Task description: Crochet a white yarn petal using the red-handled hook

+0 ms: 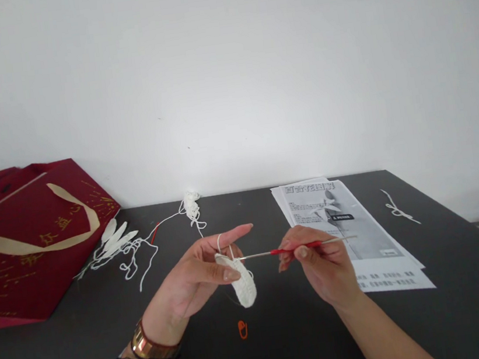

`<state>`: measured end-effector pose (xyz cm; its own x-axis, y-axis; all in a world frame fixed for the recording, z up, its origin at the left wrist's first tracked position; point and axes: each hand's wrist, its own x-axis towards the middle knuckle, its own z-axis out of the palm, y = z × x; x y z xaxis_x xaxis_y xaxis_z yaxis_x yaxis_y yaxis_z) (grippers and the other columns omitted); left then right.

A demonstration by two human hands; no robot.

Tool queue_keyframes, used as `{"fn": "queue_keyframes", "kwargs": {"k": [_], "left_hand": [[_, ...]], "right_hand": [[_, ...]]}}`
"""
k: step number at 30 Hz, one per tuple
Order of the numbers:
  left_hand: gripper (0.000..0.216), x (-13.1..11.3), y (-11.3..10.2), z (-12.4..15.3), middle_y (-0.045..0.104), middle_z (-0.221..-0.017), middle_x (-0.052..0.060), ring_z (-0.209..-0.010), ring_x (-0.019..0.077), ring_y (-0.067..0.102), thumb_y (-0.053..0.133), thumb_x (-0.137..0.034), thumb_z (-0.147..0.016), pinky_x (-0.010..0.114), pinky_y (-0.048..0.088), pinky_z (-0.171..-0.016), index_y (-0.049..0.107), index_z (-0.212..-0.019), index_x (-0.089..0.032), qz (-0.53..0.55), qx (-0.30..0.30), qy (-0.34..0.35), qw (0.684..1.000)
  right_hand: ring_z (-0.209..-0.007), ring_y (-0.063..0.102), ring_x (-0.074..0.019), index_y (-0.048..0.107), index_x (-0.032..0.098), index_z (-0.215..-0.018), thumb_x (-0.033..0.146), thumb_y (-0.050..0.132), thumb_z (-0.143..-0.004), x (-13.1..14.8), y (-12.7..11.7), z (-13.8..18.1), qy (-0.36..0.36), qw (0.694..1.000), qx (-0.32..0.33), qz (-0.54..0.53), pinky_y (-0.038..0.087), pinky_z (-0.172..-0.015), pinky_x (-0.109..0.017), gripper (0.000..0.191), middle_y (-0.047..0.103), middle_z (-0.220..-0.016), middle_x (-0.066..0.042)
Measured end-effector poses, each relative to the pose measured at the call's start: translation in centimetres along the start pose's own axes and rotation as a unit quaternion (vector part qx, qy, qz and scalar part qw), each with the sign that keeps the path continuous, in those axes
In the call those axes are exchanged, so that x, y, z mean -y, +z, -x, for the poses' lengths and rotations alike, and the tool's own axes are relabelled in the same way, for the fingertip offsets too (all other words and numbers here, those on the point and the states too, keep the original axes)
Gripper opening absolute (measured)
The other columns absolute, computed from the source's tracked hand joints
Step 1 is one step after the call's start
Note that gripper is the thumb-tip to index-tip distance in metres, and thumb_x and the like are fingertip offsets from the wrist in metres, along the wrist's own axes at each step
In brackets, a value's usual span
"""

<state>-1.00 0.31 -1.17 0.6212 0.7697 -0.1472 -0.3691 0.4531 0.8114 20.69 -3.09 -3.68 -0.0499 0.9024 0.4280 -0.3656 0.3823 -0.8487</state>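
Between the thumb and fingers of my left hand (198, 270) is a white crocheted piece (245, 287), oblong and hanging slightly tilted. White yarn loops over the raised, stretched index finger of that hand. My right hand (323, 262) grips a crochet hook (284, 250) by its red middle, fingers closed round it. The hook lies level, and its silver tip meets the top edge of the crocheted piece at the yarn. Below the piece, an orange stitch marker (242, 329) rests on the dark table (282, 338).
A dark red paper bag (7, 263) leans at the left. Beside it lie finished white petal shapes (117, 239) with loose yarn ends and a red stick (155, 233). A heap of white yarn (192, 206) sits at the back. Printed sheets (361, 228) and a yarn knot (397, 208) are at right.
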Motion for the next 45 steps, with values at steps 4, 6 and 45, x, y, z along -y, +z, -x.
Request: {"fn": "queue_keyframes", "kwargs": {"k": [4, 6, 45], "left_hand": [[0.063, -0.2, 0.0, 0.1, 0.064, -0.066, 0.001, -0.063, 0.0132, 0.054, 0.071, -0.001, -0.055, 0.024, 0.041, -0.06, 0.07, -0.116, -0.015, 0.021, 0.016, -0.026, 0.999], [0.061, -0.3, 0.0, 0.2, 0.064, -0.065, 0.001, -0.062, 0.0136, 0.053, 0.07, -0.002, -0.054, 0.024, 0.041, -0.059, 0.071, -0.114, -0.014, 0.018, 0.025, -0.034, 0.999], [0.057, 2.9, 1.9, -1.9, 0.052, -0.067, -0.005, -0.059, 0.0097, 0.04, 0.069, -0.019, -0.074, 0.022, 0.032, -0.055, 0.059, -0.13, -0.021, -0.294, -0.216, 0.128, 0.922]], "right_hand": [[-0.064, 0.062, -0.0169, 0.075, 0.024, -0.089, 0.025, 0.064, -0.086, 0.3, -0.1, -0.1, -0.007, 1.0, 0.013, 0.0, 0.055, -0.051, -0.03, 0.011, 0.064, -0.074, -0.004], [-0.064, 0.062, -0.0172, 0.075, 0.024, -0.089, 0.025, 0.064, -0.086, 0.5, -0.2, -0.1, -0.01, 1.0, 0.022, 0.001, 0.055, -0.051, -0.03, 0.011, 0.064, -0.074, -0.004], [-0.06, 0.067, -0.012, 0.074, 0.019, -0.086, 0.031, 0.067, -0.085, -2.2, 2.2, 0.5, 0.075, 0.981, -0.173, 0.039, 0.059, -0.057, -0.022, 0.014, 0.073, -0.077, -0.003]]}}
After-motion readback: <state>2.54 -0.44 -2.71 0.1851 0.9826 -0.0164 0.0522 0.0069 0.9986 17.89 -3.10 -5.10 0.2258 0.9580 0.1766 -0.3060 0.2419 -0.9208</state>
